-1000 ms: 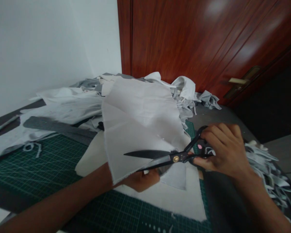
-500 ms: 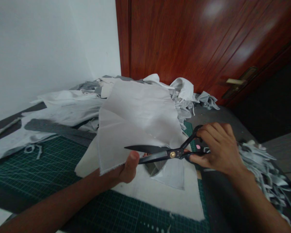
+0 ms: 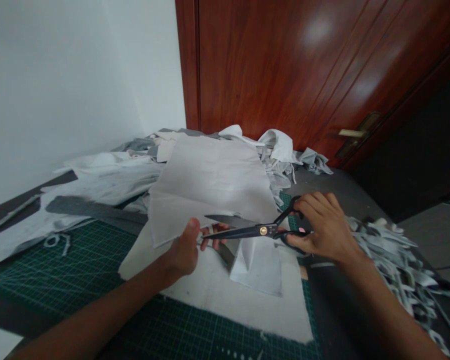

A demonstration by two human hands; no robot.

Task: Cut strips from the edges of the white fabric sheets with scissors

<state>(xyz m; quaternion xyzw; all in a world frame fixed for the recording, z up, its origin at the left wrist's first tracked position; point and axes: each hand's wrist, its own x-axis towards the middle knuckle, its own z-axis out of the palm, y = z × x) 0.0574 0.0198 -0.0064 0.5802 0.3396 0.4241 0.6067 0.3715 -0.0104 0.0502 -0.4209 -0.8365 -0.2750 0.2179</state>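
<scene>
My right hand (image 3: 320,225) grips the looped handles of large black scissors (image 3: 263,230), whose blades are parted and point left. My left hand (image 3: 187,247) holds the lower edge of a light grey cloth (image 3: 213,180), thumb on top, fingertips showing beneath near the blade tips. The cloth lies partly between the blades, and a cut flap (image 3: 260,265) hangs below them. Beneath is a cream cloth piece (image 3: 210,290) on a green cutting mat (image 3: 142,325).
White and grey fabric (image 3: 108,175) is heaped at the left, with more scraps (image 3: 281,145) behind. A tangle of cloth strips (image 3: 397,270) lies at the right. A wooden door (image 3: 266,65) and a white wall (image 3: 78,75) stand behind.
The scissors have come off the left thumb's edge and tilt differently, and more of the left fingertips now shows beneath the cloth. The view has shifted slightly. The cloth's lower edge has moved up.
</scene>
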